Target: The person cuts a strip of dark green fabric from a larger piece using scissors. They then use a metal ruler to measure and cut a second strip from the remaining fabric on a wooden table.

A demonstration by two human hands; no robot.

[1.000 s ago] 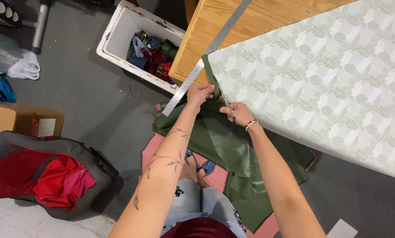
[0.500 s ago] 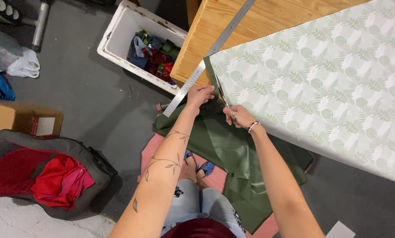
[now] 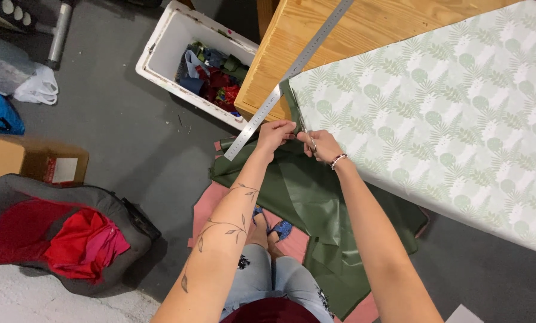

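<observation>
My right hand (image 3: 320, 145) is closed on a pair of scissors (image 3: 304, 129) at the near corner of the wooden table (image 3: 339, 36). The blades cut along the edge of a dark green fabric (image 3: 315, 197) that hangs off the table down to the floor. My left hand (image 3: 275, 133) pinches the green fabric just left of the blades. A long metal ruler (image 3: 292, 72) lies slanted over the table corner, close to my left hand. A pale leaf-patterned cloth (image 3: 435, 113) covers most of the table to the right.
A white bin (image 3: 160, 60) of fabric scraps stands on the grey floor left of the table. An open bag with red cloth (image 3: 70, 239) lies at lower left, a cardboard box (image 3: 28, 161) above it. Pink fabric (image 3: 211, 203) lies under my feet.
Both hands have stayed at the table corner; the scissors have edged slightly further along the green fabric's edge. The view has shifted a little.
</observation>
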